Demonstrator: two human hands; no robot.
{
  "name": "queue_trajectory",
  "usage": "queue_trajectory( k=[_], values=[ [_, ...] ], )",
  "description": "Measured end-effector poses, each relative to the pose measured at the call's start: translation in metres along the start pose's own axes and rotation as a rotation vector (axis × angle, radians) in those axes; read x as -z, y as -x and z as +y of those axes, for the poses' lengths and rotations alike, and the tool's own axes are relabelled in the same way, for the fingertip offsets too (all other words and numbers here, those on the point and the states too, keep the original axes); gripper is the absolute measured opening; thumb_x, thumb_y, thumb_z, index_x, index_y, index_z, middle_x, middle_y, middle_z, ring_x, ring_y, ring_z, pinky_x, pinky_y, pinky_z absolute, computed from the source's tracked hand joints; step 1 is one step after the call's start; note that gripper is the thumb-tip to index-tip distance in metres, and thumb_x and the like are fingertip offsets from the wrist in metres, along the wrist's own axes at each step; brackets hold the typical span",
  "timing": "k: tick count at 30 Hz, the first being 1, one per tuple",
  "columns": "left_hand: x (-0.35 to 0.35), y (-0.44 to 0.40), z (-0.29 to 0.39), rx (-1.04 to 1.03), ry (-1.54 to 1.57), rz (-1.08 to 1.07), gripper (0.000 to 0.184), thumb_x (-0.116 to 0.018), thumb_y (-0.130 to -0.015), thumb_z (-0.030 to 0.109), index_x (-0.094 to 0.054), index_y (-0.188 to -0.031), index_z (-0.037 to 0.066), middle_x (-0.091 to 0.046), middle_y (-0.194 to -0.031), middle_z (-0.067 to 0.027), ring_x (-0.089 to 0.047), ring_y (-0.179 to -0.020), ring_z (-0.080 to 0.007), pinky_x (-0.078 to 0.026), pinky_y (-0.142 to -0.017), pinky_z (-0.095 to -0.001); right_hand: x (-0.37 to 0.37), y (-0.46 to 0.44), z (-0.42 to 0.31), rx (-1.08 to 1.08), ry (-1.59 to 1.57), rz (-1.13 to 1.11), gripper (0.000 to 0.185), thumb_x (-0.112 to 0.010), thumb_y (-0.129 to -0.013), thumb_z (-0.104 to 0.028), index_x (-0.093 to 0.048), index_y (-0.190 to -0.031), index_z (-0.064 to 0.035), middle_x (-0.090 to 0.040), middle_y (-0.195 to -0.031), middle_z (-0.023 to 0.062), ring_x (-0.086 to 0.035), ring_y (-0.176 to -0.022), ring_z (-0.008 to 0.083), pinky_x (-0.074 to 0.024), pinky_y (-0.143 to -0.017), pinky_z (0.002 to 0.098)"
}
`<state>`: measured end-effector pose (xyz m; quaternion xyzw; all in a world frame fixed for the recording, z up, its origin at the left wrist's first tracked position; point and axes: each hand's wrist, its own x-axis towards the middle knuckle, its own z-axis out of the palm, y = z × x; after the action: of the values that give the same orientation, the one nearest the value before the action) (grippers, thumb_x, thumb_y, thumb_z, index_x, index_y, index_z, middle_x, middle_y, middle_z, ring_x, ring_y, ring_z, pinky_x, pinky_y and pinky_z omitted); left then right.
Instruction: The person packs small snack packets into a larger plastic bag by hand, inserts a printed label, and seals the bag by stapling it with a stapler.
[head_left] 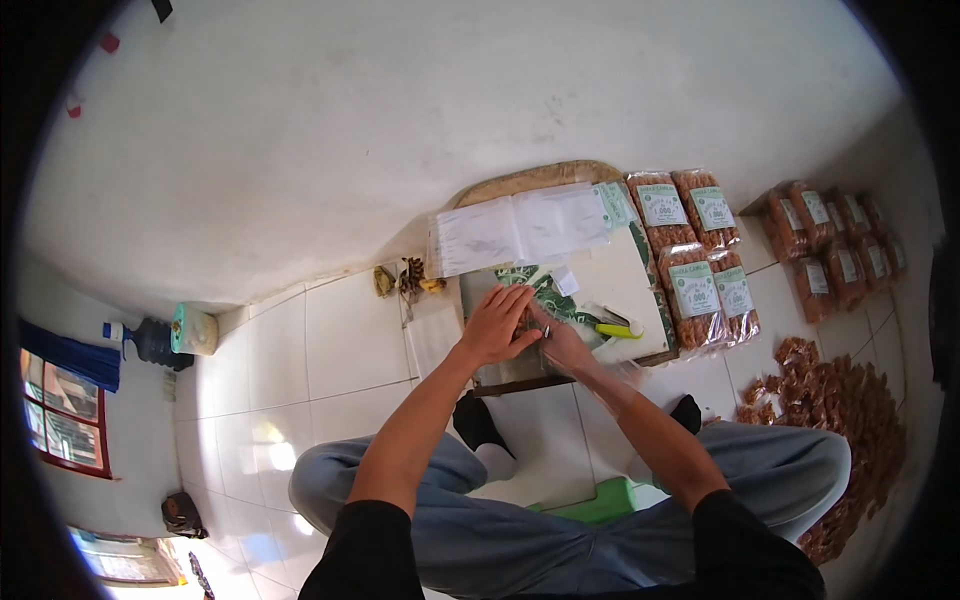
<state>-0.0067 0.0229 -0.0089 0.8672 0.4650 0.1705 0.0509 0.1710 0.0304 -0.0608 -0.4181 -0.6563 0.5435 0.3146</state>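
Observation:
My left hand [497, 325] lies over a clear plastic bag with brown pieces inside, its fingers stretched out and together. Right beside it, my right hand [565, 347] has its fingers curled at the bag's edge, with a ring on one finger. Most of the bag is hidden under both hands. They work above a low board [625, 275] with a green-and-white leaf pattern. To the right of my hands lie a yellow-green stapler [620, 329] and a small white paper [565, 281]. Flat clear bags [480, 238] and green printed labels [613, 204] are at the board's far side.
Filled, labelled packs [692, 290] stand right of the board, with several more packs [843, 268] by the wall. A heap of brown snack pieces [845, 410] covers the floor at right. Bananas [411, 277], a round container [193, 330] and a water jug [155, 343] are at left.

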Motion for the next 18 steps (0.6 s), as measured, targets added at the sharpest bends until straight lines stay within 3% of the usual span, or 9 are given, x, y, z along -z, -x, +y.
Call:
queue_trajectory(
  k=[2, 5, 7, 8, 10, 14, 16, 18],
  values=[
    [-0.004, 0.001, -0.004, -0.007, -0.002, -0.012, 0.077, -0.056, -0.090, 0.051, -0.037, -0.141, -0.004, -0.045, -0.141, -0.0195, -0.039, -0.133, -0.0353, -0.024, -0.114, -0.0481, -0.003, -0.002, 0.003, 0.045, -0.097, 0.011, 0.059, -0.053, -0.084, 0.001, -0.047, -0.142, -0.0102, -0.067, -0.116, 0.0173, -0.064, -0.108, 0.0225, -0.0450, -0.096, 0.0313],
    [0.002, 0.001, -0.001, 0.029, -0.019, 0.040, 0.085, -0.057, -0.088, 0.055, -0.032, -0.143, -0.003, -0.043, -0.142, -0.0208, -0.039, -0.133, -0.0368, -0.024, -0.114, -0.0482, 0.008, 0.002, -0.027, 0.013, 0.037, 0.023, 0.055, -0.053, -0.085, -0.001, -0.050, -0.139, -0.0086, -0.070, -0.109, 0.0159, -0.065, -0.102, 0.0197, -0.0467, -0.093, 0.0302],
    [0.002, 0.006, -0.001, 0.074, -0.033, 0.097, 0.090, -0.059, -0.086, 0.058, -0.029, -0.145, -0.003, -0.042, -0.142, -0.0218, -0.038, -0.133, -0.0376, -0.024, -0.114, -0.0483, 0.014, 0.000, -0.045, -0.179, 0.241, 0.004, 0.050, -0.055, -0.086, -0.006, -0.053, -0.136, -0.0111, -0.068, -0.113, 0.0162, -0.068, -0.097, 0.0244, -0.0513, -0.083, 0.0339],
    [-0.001, 0.010, -0.005, 0.110, -0.021, 0.081, 0.094, -0.059, -0.085, 0.061, -0.026, -0.146, -0.003, -0.042, -0.142, -0.0230, -0.038, -0.133, -0.0384, -0.025, -0.114, -0.0482, 0.012, 0.000, -0.044, -0.178, 0.238, 0.002, 0.050, -0.055, -0.086, -0.006, -0.053, -0.136, -0.0111, -0.068, -0.113, 0.0162, -0.068, -0.097, 0.0244, -0.0513, -0.083, 0.0339],
    [-0.002, 0.014, -0.007, 0.151, -0.011, 0.065, 0.099, -0.060, -0.083, 0.063, -0.024, -0.147, -0.003, -0.041, -0.142, -0.0242, -0.038, -0.134, -0.0393, -0.026, -0.114, -0.0481, 0.008, 0.000, -0.036, 0.029, 0.023, 0.136, 0.044, -0.061, -0.085, -0.010, -0.059, -0.128, -0.0062, -0.070, -0.109, 0.0132, -0.068, -0.090, 0.0185, -0.0517, -0.080, 0.0295],
    [-0.005, 0.015, -0.009, 0.147, 0.138, 0.019, 0.101, -0.060, -0.082, 0.066, -0.025, -0.146, -0.003, -0.040, -0.143, -0.0258, -0.037, -0.134, -0.0404, -0.030, -0.112, -0.0473, -0.004, -0.016, -0.005, 0.060, -0.025, 0.184, 0.043, -0.066, -0.085, -0.014, -0.060, -0.126, -0.0031, -0.071, -0.106, 0.0117, -0.067, -0.087, 0.0176, -0.0518, -0.078, 0.0290],
    [-0.008, 0.014, -0.011, 0.128, 0.148, 0.011, 0.101, -0.060, -0.081, 0.066, -0.026, -0.146, -0.004, -0.040, -0.143, -0.0256, -0.037, -0.134, -0.0408, -0.031, -0.112, -0.0469, 0.011, -0.005, -0.046, -0.027, -0.061, 0.088, 0.040, -0.069, -0.084, -0.017, -0.064, -0.121, -0.0036, -0.071, -0.107, 0.0123, -0.068, -0.090, 0.0189, -0.0522, -0.079, 0.0312],
    [-0.009, 0.013, -0.011, 0.058, 0.127, 0.025, 0.099, -0.059, -0.082, 0.067, -0.029, -0.145, -0.004, -0.040, -0.143, -0.0247, -0.036, -0.135, -0.0403, -0.030, -0.112, -0.0467, 0.008, -0.007, -0.041, -0.014, 0.027, 0.119, 0.036, -0.068, -0.085, -0.017, -0.064, -0.118, -0.0032, -0.071, -0.106, 0.0123, -0.069, -0.090, 0.0196, -0.0525, -0.079, 0.0320]
  ],
)
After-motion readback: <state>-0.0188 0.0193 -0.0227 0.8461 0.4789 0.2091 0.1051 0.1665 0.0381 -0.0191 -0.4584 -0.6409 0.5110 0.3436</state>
